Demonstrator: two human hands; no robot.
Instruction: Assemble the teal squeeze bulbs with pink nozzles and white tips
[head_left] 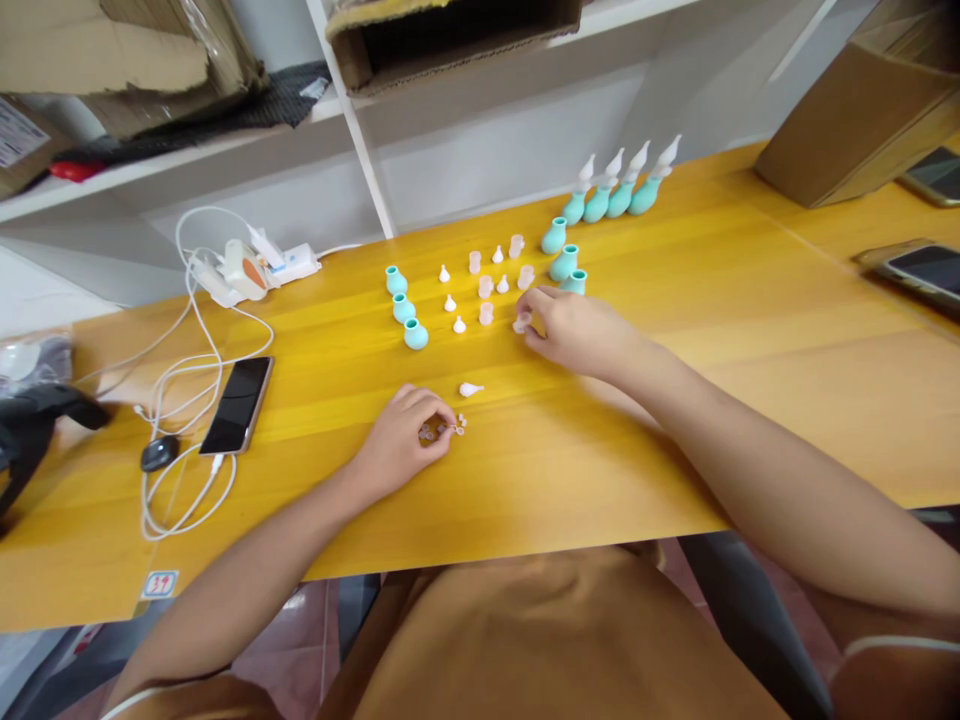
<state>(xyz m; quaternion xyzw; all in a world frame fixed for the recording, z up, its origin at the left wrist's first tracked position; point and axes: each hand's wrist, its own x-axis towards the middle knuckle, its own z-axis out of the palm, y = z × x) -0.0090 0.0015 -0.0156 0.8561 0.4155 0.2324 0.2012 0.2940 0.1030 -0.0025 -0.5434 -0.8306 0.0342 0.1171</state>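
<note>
My left hand point(405, 437) is closed in a pinch on a small clear ring point(460, 430) at its fingertips. Several more tiny clear pieces point(427, 433) lie on the table beneath its curled fingers. Just beyond it a white pointed nozzle point(471, 390) rests on its side. My right hand point(574, 328) pinches a translucent pinkish plastic cup piece point(521, 323) low over the table. Matching cup pieces point(486, 314) and small white funnel-shaped tips point(459, 324) stand in loose rows to its left. Behind that hand are teal bulbs point(564, 264), one partly hidden by it.
Several teal bulbs with white nozzles point(619, 195) stand at the back, and three bare teal bulbs point(403, 308) left of the rows. A phone point(238, 405), white cables point(196, 367) and a power strip point(247, 270) lie left. A cardboard box point(855, 125) and another phone point(919, 270) sit right.
</note>
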